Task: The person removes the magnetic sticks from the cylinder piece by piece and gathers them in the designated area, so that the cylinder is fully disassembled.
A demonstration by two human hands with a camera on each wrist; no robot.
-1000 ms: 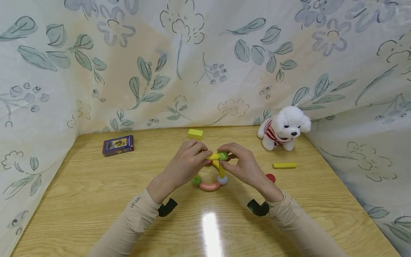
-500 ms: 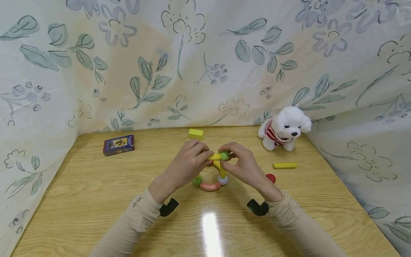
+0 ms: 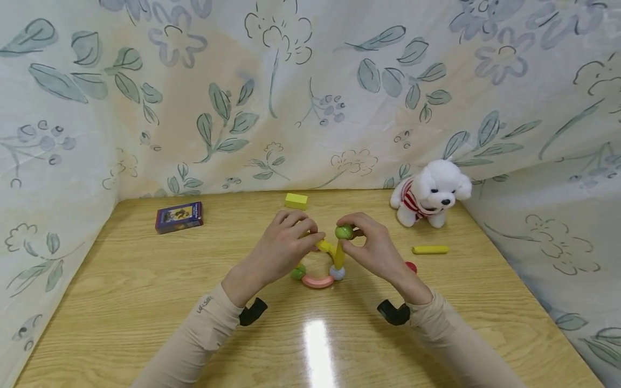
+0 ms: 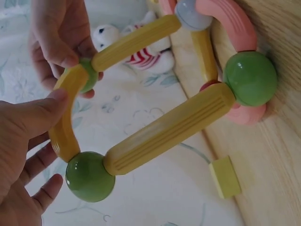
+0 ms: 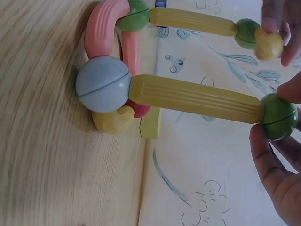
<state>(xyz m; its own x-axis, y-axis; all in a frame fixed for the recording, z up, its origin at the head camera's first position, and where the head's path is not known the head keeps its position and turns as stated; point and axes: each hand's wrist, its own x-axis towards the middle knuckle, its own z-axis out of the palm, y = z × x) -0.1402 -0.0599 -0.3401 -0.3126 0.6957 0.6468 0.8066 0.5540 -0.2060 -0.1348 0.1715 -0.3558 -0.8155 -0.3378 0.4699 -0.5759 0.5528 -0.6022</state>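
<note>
A toy frame of rods and balls stands on the wooden table. Its base ring joins pink curved rods [image 3: 317, 282], a grey-blue ball [image 5: 103, 84] and a green ball [image 4: 250, 78]. Two straight yellow rods rise from it, each topped by a green ball. My left hand [image 3: 288, 242] pinches a curved yellow rod [image 4: 66, 117] joined to the left top ball [image 4: 90, 176]. With thumb and fingers, my right hand [image 3: 371, 245] holds the right top ball [image 3: 344, 232] on its upright rod [image 5: 195, 99]. The right wrist view shows the curved rod's free end apart from that ball.
Right of the frame lie a red ball [image 3: 411, 267], partly behind the right wrist, and a loose yellow rod [image 3: 430, 249]. A plush dog [image 3: 432, 194], a yellow block [image 3: 296, 201] and a small card box [image 3: 179, 217] sit near the fabric backdrop [image 3: 310, 134].
The right hand has moved slightly right with its green ball. Earlier the curved yellow rod met that ball in the head view; now a gap shows between them.
</note>
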